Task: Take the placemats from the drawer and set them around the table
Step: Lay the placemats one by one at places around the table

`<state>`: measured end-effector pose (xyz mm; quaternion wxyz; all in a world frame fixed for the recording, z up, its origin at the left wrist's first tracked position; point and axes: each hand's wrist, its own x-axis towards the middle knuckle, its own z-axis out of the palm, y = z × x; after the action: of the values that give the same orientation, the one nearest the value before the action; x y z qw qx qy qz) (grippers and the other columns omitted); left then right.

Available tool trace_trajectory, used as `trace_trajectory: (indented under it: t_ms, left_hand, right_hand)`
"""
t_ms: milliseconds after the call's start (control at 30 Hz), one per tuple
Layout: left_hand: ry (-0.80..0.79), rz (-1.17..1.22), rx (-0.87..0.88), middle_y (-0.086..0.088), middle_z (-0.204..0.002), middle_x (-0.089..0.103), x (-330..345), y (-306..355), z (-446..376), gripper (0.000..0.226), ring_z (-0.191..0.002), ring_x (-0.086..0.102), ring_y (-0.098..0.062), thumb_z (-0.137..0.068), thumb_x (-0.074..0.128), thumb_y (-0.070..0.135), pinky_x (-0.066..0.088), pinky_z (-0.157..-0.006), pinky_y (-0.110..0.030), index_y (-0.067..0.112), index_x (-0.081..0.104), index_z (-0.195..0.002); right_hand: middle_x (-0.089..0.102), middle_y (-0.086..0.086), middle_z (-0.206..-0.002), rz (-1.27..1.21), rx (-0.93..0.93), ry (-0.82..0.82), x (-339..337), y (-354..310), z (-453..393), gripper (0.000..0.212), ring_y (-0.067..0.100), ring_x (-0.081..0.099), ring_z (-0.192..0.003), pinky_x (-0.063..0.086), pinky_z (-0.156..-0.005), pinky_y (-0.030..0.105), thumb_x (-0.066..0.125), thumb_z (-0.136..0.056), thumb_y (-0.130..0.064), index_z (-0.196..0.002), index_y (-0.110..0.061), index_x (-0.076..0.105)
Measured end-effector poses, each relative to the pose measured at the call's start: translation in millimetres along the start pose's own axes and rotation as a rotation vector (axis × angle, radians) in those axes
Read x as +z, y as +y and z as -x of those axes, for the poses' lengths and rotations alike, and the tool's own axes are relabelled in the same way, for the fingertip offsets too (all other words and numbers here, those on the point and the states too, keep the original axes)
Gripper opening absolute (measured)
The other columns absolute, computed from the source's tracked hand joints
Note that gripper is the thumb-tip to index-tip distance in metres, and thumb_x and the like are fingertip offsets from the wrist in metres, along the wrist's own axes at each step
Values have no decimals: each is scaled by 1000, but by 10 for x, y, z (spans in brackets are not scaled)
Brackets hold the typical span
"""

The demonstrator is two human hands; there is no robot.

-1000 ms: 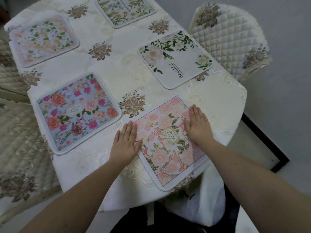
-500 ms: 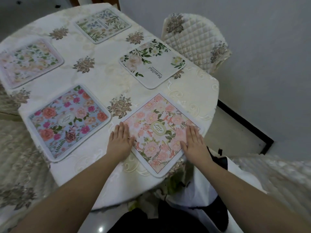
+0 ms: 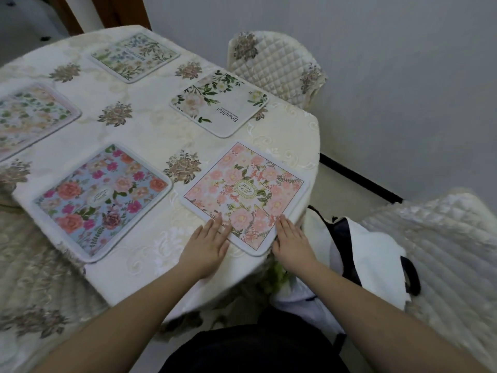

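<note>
The pink placemat (image 3: 243,196) lies just ahead of me at the near right edge of the worktop (image 3: 150,135), turned so that one corner points back toward me and its sides run diagonally across my view. That skew is what my next move depends on, I think: its rounded near corner sits right at the rim, and its right corner looks to reach the edge of the cloth.

My left hand (image 3: 205,244) lies flat with straight fingers, the fingertips resting on the mat's near left border and the palm on the tablecloth. My right hand (image 3: 291,239) is also flat and ungripping, its fingers touching the near right border where the mat meets the edge. Neither hand holds anything. Both are about equally near to the mat, one on each side of the near corner, so a small turn or a push away from me would need both together.

Further out, the blue placemat (image 3: 103,201) lies to the left, close beside the pink one but apart from it. The white placemat (image 3: 219,103) lies beyond, two more sit at the far left and far end, and a quilted chair (image 3: 277,65) stands at the far right.
</note>
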<state>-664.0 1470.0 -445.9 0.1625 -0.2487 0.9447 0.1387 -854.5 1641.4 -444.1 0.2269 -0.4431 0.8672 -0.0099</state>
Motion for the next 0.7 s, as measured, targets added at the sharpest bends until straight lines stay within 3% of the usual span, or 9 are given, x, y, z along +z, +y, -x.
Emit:
trace_trajectory:
  t_ms: [233, 400, 533, 700]
  left_hand:
    - [-67, -93, 145, 0, -167, -8, 19, -112, 322, 92, -154, -5, -16, -80, -30, 61, -5, -122, -38, 24, -2, -159]
    - [-172, -170, 271, -3, -167, -7, 8, -112, 537, 71, -154, -5, -18, -97, -4, 59, 0, -122, -40, 25, 1, -160]
    - [-167, -238, 359, -2, -168, 2, -137, 52, 710, 98, -154, 1, -20, -74, -22, 65, 0, -124, -47, 27, 8, -159]
    - [-90, -256, 397, 2, -168, 5, -253, 340, 815, 99, -154, 0, -18, -70, -22, 61, -1, -123, -46, 30, 9, -159]
  right_hand:
    - [1, 4, -166, -40, 95, -31, 263, -687, 539, 60, 18, 3, -153, -1, -122, 33, 22, -105, -33, -158, -12, 5]
    - [3, 1, -167, -109, 123, -100, 191, -945, 877, 60, 16, 2, -152, 0, -123, 36, 19, -105, -40, -159, -16, 5]
    - [4, 0, -167, -161, 182, -45, 120, -880, 1243, 65, 16, 5, -152, 5, -123, 37, 28, -103, -38, -159, -20, 1]
    - [8, 2, -166, -192, 319, 0, 180, -723, 1867, 62, 20, 10, -152, 10, -123, 39, 29, -104, -38, -159, -21, 5]
